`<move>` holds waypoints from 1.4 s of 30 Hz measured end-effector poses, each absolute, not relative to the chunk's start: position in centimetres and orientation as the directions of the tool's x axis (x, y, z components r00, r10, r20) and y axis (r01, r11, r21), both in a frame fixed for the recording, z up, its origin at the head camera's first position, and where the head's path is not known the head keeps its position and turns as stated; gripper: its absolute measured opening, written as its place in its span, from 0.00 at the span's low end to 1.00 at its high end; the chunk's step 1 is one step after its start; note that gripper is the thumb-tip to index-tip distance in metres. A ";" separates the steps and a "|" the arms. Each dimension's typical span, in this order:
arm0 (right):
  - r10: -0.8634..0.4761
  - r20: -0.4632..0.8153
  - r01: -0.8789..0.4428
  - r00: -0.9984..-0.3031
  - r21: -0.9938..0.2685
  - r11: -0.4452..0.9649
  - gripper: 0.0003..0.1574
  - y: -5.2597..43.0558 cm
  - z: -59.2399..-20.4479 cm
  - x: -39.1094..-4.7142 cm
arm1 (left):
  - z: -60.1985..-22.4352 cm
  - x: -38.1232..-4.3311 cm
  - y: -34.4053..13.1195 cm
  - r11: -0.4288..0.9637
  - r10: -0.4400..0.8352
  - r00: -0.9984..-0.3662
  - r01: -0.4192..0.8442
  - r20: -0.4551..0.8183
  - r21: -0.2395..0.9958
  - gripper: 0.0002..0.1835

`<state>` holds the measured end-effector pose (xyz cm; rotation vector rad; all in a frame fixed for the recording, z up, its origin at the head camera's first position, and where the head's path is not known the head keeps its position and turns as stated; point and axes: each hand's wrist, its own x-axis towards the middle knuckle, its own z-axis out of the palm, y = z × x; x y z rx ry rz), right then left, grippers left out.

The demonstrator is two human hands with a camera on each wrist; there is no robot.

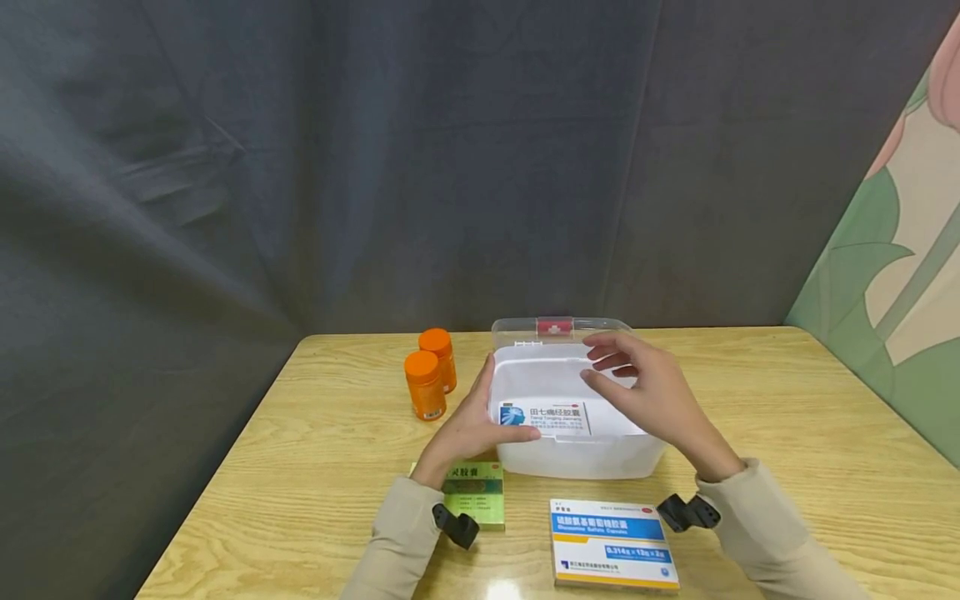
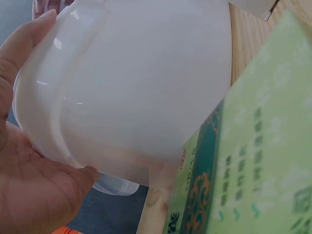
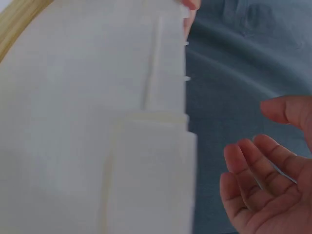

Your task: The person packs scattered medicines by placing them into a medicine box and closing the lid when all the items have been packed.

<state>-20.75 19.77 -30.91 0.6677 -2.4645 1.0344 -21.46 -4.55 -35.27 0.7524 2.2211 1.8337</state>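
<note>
A white plastic box (image 1: 577, 460) with a clear lid (image 1: 600, 327) folded back behind it stands near the middle of the table. My left hand (image 1: 468, 425) holds its left end, the thumb across the near rim and the fingers along the side. Inside lies a white medicine carton (image 1: 562, 418) with a blue picture and dark lettering. Over the right part of the box hovers my right hand (image 1: 651, 385), holding nothing, its fingers loosely bent and apart from the thumb. In the right wrist view those fingers (image 3: 263, 170) are off the box wall.
Two orange-capped bottles (image 1: 425, 390) stand to the left of the box. A green carton (image 1: 480, 498) lies by my left wrist, and a blue, white and orange carton (image 1: 611, 546) lies in front of the box. Behind the table (image 1: 315, 433) hangs a dark curtain (image 1: 465, 167).
</note>
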 end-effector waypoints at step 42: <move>-0.343 0.507 -0.607 -0.791 -0.573 0.551 0.33 25.4 -30.3 -13.2 | -35.2 -21.4 -4.6 0.090 0.489 -0.844 0.301 0.221 0.949 0.57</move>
